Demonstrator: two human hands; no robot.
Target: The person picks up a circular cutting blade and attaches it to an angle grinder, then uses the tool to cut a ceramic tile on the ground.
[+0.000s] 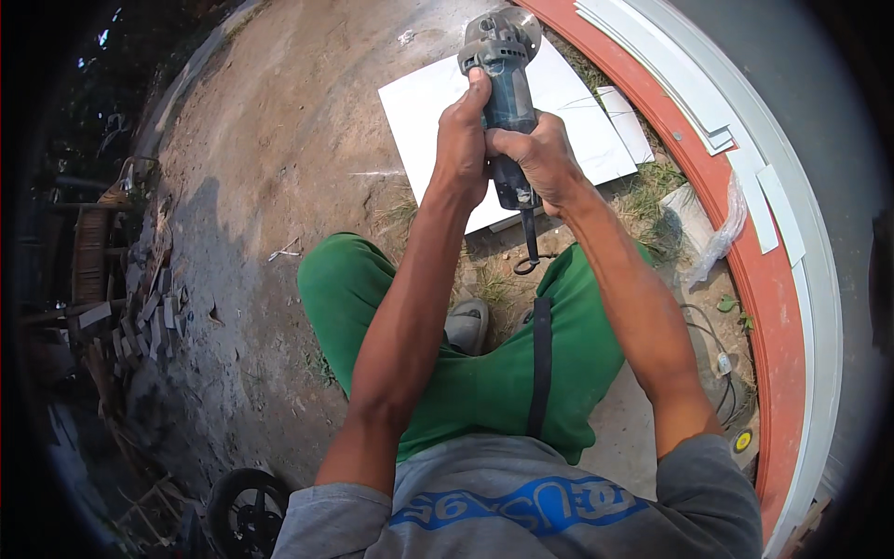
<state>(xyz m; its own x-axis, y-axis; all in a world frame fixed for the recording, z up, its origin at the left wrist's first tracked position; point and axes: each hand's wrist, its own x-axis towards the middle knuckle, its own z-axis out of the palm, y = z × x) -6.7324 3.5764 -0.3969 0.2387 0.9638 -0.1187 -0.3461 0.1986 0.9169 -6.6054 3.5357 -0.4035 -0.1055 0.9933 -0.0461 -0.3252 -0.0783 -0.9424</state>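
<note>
Outdoor bare dirt ground [279, 186], white square ceramic tile [428, 102] lying flat, dark teal-bodied angle grinder [507, 84] above it, left hand [463, 140] and right hand [540, 158] both clenched round its body; looks heavy, rigid, best gripped mid-barrel.

I see the angle grinder [503, 70] as a dull grey cast-metal head on a matt teal plastic body, upper centre of the frame. Under it lies a smooth, faintly glossy white tile [438, 112] on rough, dusty bare ground [279, 158]. My trousers [466, 373], lower centre, are soft matt green cloth.
</note>
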